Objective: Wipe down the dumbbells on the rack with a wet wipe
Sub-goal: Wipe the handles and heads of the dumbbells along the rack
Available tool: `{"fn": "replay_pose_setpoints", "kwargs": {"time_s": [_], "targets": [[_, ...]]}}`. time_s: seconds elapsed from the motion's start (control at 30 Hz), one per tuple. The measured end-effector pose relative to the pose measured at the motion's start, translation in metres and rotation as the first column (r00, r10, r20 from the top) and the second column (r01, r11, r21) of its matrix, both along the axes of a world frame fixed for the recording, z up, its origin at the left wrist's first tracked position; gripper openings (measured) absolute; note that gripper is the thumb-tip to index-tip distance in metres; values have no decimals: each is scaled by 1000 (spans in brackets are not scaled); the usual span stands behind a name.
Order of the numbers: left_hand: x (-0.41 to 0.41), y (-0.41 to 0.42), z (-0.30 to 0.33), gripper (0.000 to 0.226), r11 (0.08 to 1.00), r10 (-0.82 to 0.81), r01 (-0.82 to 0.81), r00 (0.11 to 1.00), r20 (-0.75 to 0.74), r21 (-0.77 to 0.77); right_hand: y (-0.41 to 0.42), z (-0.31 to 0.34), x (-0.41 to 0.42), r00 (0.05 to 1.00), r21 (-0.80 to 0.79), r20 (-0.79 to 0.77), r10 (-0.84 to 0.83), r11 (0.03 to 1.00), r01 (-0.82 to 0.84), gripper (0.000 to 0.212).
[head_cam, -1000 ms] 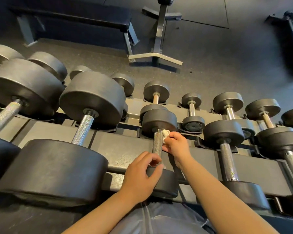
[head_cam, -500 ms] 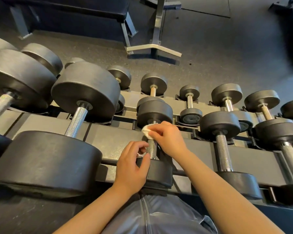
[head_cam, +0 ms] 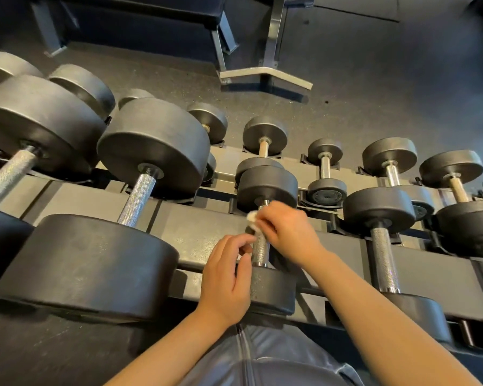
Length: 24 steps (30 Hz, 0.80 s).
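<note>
The wet wipe (head_cam: 253, 220) has slid from the right side of the handle (head_cam: 260, 247) to the left. The right hand (head_cam: 287, 232) pinches it. The left hand (head_cam: 229, 277) has loose, curled fingers beside the bar, holding nothing. Rub all around the bumpy, shiny bar under the fingers.

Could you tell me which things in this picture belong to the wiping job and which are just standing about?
In use:
wet wipe
right hand pinching it
left hand
dumbbell handle being wiped
rack

Standing about:
bench
stand base
floor
</note>
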<state>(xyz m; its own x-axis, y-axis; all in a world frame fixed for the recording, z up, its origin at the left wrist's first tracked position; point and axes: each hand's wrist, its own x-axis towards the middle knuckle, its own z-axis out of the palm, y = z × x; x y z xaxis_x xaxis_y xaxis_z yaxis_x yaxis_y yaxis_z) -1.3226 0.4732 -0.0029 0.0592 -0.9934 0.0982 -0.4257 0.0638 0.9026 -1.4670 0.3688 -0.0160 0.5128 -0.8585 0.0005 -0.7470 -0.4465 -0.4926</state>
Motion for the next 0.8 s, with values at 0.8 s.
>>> {"fn": "replay_pose_setpoints", "kwargs": {"time_s": [0.8], "targets": [[-1, -1, 2, 26, 999, 8, -8, 1000, 10, 40, 6, -16, 7, 759, 365, 310, -573, 809, 461, 7]]}}
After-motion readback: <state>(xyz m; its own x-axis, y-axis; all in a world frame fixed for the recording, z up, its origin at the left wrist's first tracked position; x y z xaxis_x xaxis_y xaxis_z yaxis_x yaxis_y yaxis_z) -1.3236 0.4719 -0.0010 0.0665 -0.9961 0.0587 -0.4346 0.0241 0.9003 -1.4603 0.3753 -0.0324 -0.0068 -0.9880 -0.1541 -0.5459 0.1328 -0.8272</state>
